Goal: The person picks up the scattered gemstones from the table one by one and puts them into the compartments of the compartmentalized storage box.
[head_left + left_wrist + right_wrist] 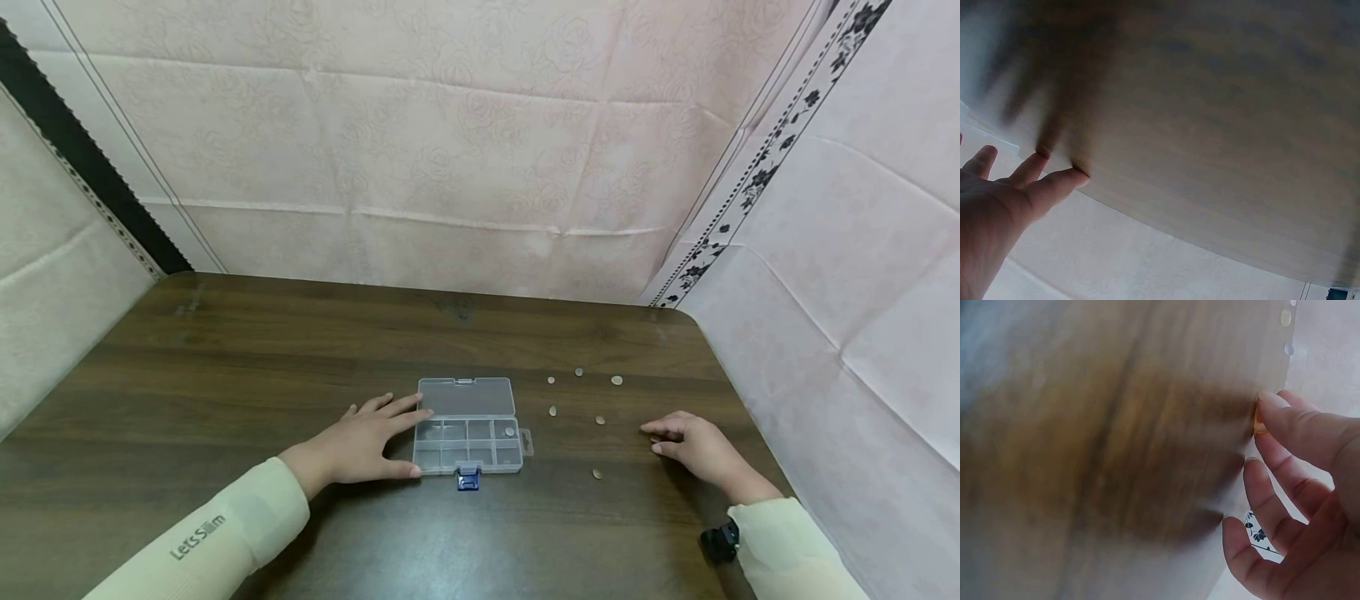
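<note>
A clear plastic compartment box [467,446] lies on the table with its lid [467,397] folded back. One small round piece sits in its back right compartment. My left hand [369,442] is spread at the box's left side, fingers and thumb touching its edge; the left wrist view also shows this hand [1010,200] with fingers extended. Farther right, my right hand [693,447] is low over the table. Between its thumb and index finger it pinches a small gold-coloured piece [1260,424], mostly covered in the head view.
Several small round shiny pieces lie scattered between box and right hand, among them one at the back [617,380] and one nearer the front [597,474]. A blue clasp [468,479] projects from the box's front. Pale patterned cloth [450,167] hangs behind the wooden table [225,367].
</note>
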Action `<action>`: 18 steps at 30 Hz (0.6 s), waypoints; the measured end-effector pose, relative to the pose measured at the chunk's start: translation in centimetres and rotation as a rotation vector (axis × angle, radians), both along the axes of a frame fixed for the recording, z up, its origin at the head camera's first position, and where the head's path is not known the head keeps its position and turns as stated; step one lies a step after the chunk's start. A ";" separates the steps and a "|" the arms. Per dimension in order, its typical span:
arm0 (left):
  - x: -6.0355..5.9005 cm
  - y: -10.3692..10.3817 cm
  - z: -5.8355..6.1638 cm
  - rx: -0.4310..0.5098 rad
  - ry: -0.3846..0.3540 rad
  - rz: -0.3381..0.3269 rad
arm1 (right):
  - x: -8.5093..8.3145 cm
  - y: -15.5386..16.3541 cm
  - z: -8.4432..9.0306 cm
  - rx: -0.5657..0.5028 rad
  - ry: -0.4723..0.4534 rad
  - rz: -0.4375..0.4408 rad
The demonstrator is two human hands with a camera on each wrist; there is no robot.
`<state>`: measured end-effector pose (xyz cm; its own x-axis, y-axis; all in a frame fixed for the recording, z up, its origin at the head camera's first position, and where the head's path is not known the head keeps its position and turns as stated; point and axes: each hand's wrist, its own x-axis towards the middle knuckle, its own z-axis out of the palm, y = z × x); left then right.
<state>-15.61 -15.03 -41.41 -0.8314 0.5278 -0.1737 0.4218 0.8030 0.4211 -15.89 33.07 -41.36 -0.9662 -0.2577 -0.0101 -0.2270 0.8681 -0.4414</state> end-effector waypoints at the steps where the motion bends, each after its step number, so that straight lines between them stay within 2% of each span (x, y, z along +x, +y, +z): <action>1: 0.0 0.0 0.0 0.000 0.000 0.000 | 0.0 0.0 0.0 0.000 0.001 0.001; 18: 0.0 0.0 -0.1 -0.002 -0.010 0.003 | 0.0 -0.5 0.0 0.028 0.037 0.004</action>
